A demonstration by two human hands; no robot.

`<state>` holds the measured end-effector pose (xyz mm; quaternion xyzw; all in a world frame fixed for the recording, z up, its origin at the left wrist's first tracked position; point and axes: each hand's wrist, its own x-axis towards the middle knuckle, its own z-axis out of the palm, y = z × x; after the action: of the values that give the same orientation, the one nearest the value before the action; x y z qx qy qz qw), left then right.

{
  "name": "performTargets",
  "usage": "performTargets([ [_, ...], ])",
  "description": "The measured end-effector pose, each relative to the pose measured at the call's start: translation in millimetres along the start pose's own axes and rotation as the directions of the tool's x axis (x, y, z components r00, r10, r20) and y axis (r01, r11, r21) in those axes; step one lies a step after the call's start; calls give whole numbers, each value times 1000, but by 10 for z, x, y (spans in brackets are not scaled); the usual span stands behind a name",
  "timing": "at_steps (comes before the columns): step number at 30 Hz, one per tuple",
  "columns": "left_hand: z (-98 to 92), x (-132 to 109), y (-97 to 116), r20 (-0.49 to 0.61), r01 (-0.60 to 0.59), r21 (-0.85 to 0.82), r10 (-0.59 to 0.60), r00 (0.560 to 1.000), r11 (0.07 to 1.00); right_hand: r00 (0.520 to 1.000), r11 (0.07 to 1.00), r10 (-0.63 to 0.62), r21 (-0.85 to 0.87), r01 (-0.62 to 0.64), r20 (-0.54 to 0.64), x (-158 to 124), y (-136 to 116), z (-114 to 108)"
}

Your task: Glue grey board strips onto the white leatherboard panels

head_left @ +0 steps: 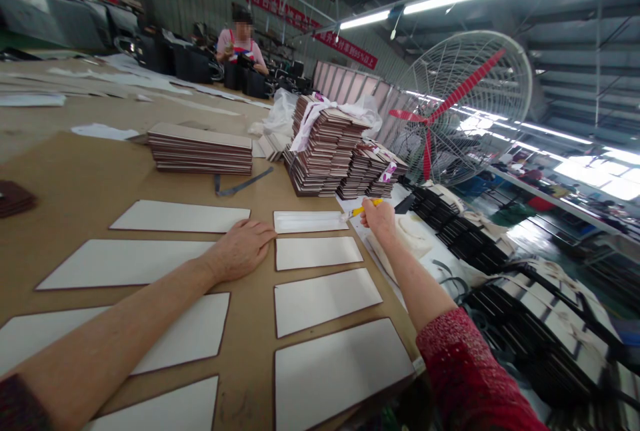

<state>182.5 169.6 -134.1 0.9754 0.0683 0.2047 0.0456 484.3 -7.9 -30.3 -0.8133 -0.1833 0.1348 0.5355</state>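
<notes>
My right hand (378, 216) is closed around a small brush with a yellow handle (358, 210). The brush's tip rests at the right end of a narrow white panel (311, 221), where a wet-looking white streak runs along the surface. My left hand (244, 248) lies flat with fingers stretched out, its fingertips at the left end of that same panel. Nearer me in the same column lie more white panels with dark edges, one of them a larger panel (340, 374). A second column, with a long white panel (180, 216) at its far end, runs partly under my left forearm.
Brown board (245, 338) covers the table. Behind the panels are a low stack of boards (200, 148), a grey strip (245, 183) and tall tied stacks (325, 144). Black bundled pieces (530, 318) and a large fan (450, 108) stand right. A person (243, 48) sits far back.
</notes>
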Motion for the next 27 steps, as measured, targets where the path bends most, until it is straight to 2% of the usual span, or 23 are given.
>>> performTargets([
  [3, -29, 6, 2, -19, -8, -17, 8, 1000, 1000, 1000, 998, 0, 70, 2, -19, -149, -68, 20],
  [6, -111, 16, 18, -38, -39, -57, 37, 999, 998, 1000, 984, 2, 176, -7, 30, -397, -117, 44],
  [13, -273, -22, 153, 13, -245, -246, 256, 967, 938, 976, 948, 44, 299, -108, 213, -954, -33, 130],
  [18, -261, -96, 144, -6, -336, -264, 347, 938, 904, 963, 934, 41, 332, -131, 266, -1078, 27, 332],
  [27, -251, -105, 152, -14, -354, -204, 359, 933, 913, 942, 949, 56, 276, -154, 331, -1099, 73, 646],
])
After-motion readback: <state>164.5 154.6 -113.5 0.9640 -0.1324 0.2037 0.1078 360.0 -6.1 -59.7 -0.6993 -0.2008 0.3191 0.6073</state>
